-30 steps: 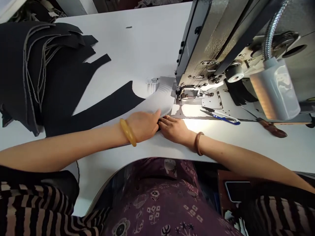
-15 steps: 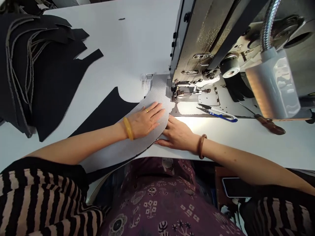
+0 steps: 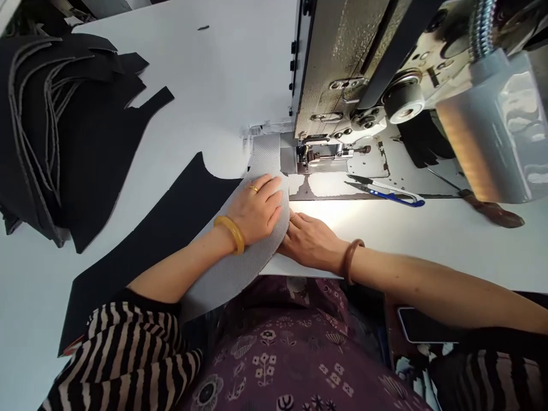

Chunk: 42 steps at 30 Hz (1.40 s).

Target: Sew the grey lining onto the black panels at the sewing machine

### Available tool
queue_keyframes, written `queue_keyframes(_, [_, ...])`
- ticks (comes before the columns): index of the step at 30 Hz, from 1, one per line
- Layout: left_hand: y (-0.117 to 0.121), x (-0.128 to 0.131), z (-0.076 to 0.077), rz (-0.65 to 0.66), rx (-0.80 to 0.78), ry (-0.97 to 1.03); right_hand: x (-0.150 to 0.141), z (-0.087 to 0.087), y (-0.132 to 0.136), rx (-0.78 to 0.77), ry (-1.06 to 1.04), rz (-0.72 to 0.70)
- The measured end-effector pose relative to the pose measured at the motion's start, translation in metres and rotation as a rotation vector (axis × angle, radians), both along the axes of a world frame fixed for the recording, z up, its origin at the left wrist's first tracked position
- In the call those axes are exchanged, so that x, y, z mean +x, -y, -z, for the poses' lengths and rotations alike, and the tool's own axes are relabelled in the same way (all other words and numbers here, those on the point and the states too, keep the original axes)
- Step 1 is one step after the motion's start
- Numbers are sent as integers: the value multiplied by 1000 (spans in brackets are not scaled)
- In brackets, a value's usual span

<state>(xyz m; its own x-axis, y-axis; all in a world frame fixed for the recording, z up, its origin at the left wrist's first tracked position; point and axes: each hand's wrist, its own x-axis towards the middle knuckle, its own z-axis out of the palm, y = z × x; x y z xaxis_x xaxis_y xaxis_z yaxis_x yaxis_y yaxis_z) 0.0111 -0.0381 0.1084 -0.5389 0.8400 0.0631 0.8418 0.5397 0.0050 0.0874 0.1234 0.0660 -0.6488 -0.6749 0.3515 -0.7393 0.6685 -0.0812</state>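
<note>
My left hand lies flat, fingers stretched, on a curved grey mesh fabric piece that runs from my lap up to the presser foot of a sewing machine. A black fabric piece lies under and to the left of the grey one. My right hand rests at the grey piece's right edge, fingers together and pressed on the edge just in front of the needle plate.
A stack of black cut pieces lies at the table's far left. Blue-handled thread snips and a brown-handled tool lie right of the needle. A lamp hangs at the right. A phone sits below the table edge.
The grey piece has been laid flat over the black one and fed further towards the presser foot. My left hand has spread flat on it; my right hand moved to its right edge.
</note>
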Motion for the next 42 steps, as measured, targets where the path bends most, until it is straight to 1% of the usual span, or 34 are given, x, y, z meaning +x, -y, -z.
queue_keyframes(2, [0, -3, 7, 8, 59, -3, 2, 0, 0, 42, 1, -5])
queue_keyframes(4, [0, -4, 10, -9, 64, 1, 2, -2, 0, 77, 33, -9])
queue_keyframes(8, [-2, -5, 7, -47, 24, 24, -1, -6, 2, 139, 79, -5])
queue_keyframes(12, [-3, -6, 6, -73, 39, 50, -2, -9, 2, 188, 93, -4])
queue_keyframes(19, [-6, -5, 5, -109, 16, 112, -2, -11, 2, 191, 119, 34])
queue_keyframes(24, [-7, -6, 3, -109, 20, 103, -2, -13, 5, 177, 136, 70])
queue_keyframes(28, [-8, -7, 4, -87, 39, 78, -1, -15, 4, 191, 146, 83])
queue_keyframes(31, [-15, -10, 5, -75, 46, 82, -3, -13, -2, 204, 125, 110])
queue_keyframes(37, [-43, -22, 4, -72, 53, 140, -7, -11, -23, 217, 134, 202])
queue_keyframes(42, [-54, -29, 1, -88, 9, 171, -12, -12, -27, 224, 178, 258])
